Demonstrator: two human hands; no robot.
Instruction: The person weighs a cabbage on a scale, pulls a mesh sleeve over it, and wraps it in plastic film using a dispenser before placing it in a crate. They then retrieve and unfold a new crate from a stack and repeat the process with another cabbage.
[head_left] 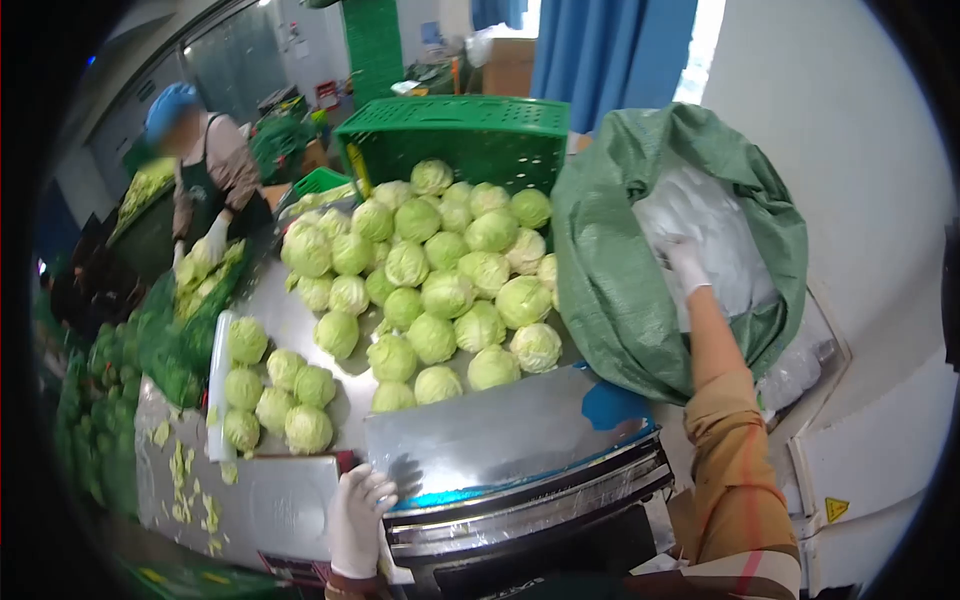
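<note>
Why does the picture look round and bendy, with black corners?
Head view: a fisheye lens bends the edges and leaves black corners; the green plastic crate looks curved; bright daylight glares behind the blue curtain; the shiny metal tray reflects light; the co-worker's face is blurred.

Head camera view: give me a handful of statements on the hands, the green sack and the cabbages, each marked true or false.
1. The right hand reaches into the open green woven sack. True.
2. The left hand holds a cabbage. False: it rests at the edge of the metal scale platform and holds nothing that can be seen.
3. Both hands wear white gloves. True.
4. The cabbages are piled inside the green crate. False: they lie heaped on the metal table in front of the tipped crate.
5. The sack has a clear plastic liner. True.
6. Nobody else is in view. False: a co-worker in a blue cap stands at the far left.
</note>
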